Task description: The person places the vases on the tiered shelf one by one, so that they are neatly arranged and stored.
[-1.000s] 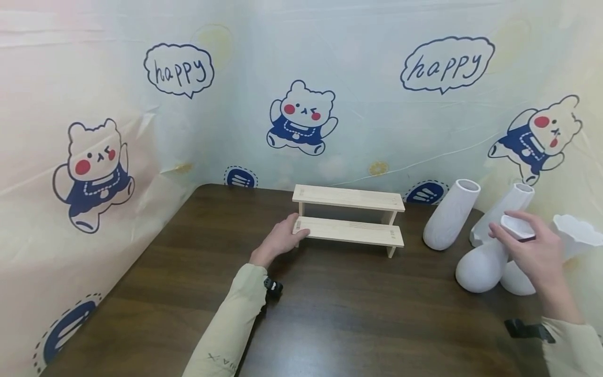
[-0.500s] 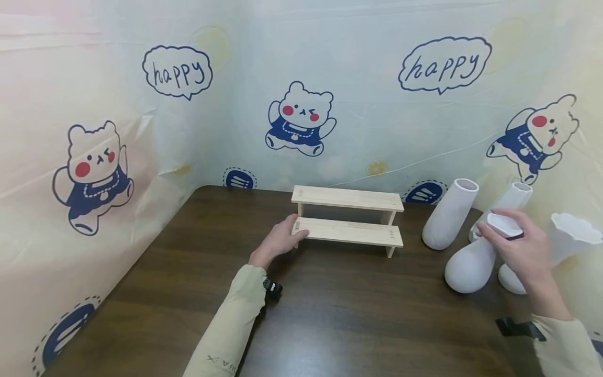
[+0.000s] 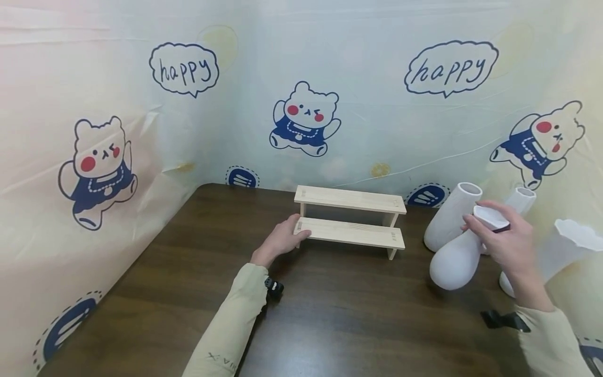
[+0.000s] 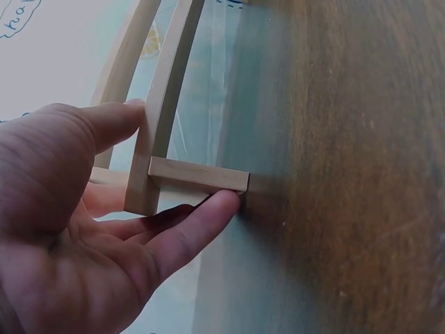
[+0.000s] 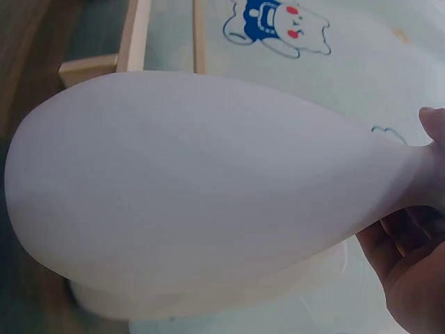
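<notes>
A two-tier pale wooden stand (image 3: 350,231) stands at the back middle of the brown table. My left hand (image 3: 281,238) grips its lower step at the left end. In the left wrist view, the thumb (image 4: 122,120) lies on the board while the fingers reach round the end leg (image 4: 198,174). To the right, my right hand (image 3: 511,246) holds a white round-bellied vase (image 3: 454,262) by its narrow neck, just under the flared rim. This vase leans with its belly toward the lower left and appears slightly off the table. Its belly fills much of the right wrist view (image 5: 174,181).
Behind the held vase stands a tall white vase (image 3: 449,220). Another white vase (image 3: 524,198) is partly hidden by my right hand. A white vase with a wavy rim (image 3: 570,243) stands at the far right. A printed cloth (image 3: 358,125) hangs behind the table (image 3: 188,293).
My right hand has carried the round-bellied vase leftward, away from the wavy-rimmed vase, and in front of the tall ones. The left hand stays on the stand.
</notes>
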Tool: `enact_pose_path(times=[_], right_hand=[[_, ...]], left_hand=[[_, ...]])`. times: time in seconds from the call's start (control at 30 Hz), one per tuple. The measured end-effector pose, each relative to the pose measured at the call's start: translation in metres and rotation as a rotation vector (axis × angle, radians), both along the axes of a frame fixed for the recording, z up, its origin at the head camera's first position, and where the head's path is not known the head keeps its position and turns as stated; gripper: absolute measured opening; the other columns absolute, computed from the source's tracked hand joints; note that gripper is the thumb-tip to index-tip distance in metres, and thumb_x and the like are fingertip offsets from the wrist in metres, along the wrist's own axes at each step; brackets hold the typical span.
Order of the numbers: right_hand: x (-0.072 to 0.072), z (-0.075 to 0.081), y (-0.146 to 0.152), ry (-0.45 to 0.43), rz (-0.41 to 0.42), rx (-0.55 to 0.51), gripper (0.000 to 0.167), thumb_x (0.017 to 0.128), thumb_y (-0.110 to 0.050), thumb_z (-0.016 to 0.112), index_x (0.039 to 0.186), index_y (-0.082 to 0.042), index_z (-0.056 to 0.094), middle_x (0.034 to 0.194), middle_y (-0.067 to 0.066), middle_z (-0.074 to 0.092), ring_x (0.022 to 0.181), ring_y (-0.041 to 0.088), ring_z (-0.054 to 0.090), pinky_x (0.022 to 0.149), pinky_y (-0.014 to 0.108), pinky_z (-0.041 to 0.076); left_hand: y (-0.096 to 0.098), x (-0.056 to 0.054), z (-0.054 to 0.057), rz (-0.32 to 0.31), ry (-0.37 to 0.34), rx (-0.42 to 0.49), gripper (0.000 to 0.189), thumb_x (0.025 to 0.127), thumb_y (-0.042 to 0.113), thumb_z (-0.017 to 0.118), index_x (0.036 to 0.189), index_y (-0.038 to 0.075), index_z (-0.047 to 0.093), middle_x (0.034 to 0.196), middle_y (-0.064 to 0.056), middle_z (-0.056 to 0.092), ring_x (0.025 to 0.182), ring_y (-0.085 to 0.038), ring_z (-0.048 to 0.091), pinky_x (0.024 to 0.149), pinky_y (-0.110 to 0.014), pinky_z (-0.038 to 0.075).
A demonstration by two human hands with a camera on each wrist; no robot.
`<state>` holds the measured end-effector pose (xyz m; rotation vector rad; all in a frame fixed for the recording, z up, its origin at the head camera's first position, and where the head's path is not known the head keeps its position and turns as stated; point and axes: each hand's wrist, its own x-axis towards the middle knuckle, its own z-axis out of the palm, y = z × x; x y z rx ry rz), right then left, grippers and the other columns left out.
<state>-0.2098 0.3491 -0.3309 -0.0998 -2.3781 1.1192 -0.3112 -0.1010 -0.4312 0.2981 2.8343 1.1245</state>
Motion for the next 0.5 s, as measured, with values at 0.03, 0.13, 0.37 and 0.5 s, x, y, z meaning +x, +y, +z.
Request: enact_pose_path(times=[0.03, 0.13, 0.37, 0.5], right_hand=[[-0.001, 0.002, -0.003, 0.009, 0.017, -0.01, 0.05, 0.087, -0.031, 0.075, 0.133, -0.02, 0.059, 0.086, -0.036, 0.059, 0.089, -0.011, 0.055, 0.067, 0.007, 0.043], [-0.003, 0.006, -0.013, 0.054, 0.072, -0.032, 0.048, 0.087, -0.024, 0.076, 0.132, -0.019, 0.06, 0.076, -0.032, 0.065, 0.086, -0.013, 0.06, 0.071, 0.006, 0.043], [-0.009, 0.017, -0.033, 0.136, 0.173, -0.05, 0.045, 0.088, -0.016, 0.074, 0.131, -0.013, 0.061, 0.079, -0.023, 0.067, 0.077, -0.007, 0.067, 0.074, 0.01, 0.045], [-0.014, 0.023, -0.043, 0.145, 0.162, -0.045, 0.044, 0.087, -0.019, 0.075, 0.129, -0.014, 0.062, 0.087, -0.024, 0.064, 0.081, -0.007, 0.064, 0.071, 0.01, 0.045]], left_hand=[[0.0, 0.0, 0.0, 0.001, -0.002, 0.002, 0.069, 0.097, 0.041, 0.06, 0.151, 0.009, 0.032, 0.135, -0.014, 0.057, 0.107, -0.025, 0.058, 0.095, -0.045, 0.048], [0.0, 0.0, -0.001, 0.007, -0.006, 0.003, 0.07, 0.097, 0.042, 0.06, 0.152, 0.008, 0.031, 0.138, -0.015, 0.055, 0.112, -0.027, 0.057, 0.098, -0.046, 0.047], [-0.001, 0.0, -0.001, 0.006, 0.003, 0.005, 0.07, 0.097, 0.042, 0.06, 0.151, 0.008, 0.032, 0.136, -0.015, 0.056, 0.108, -0.026, 0.058, 0.095, -0.046, 0.048], [-0.001, 0.001, -0.001, 0.0, 0.017, 0.005, 0.067, 0.097, 0.041, 0.06, 0.15, 0.009, 0.034, 0.133, -0.014, 0.058, 0.106, -0.025, 0.059, 0.093, -0.045, 0.048]])
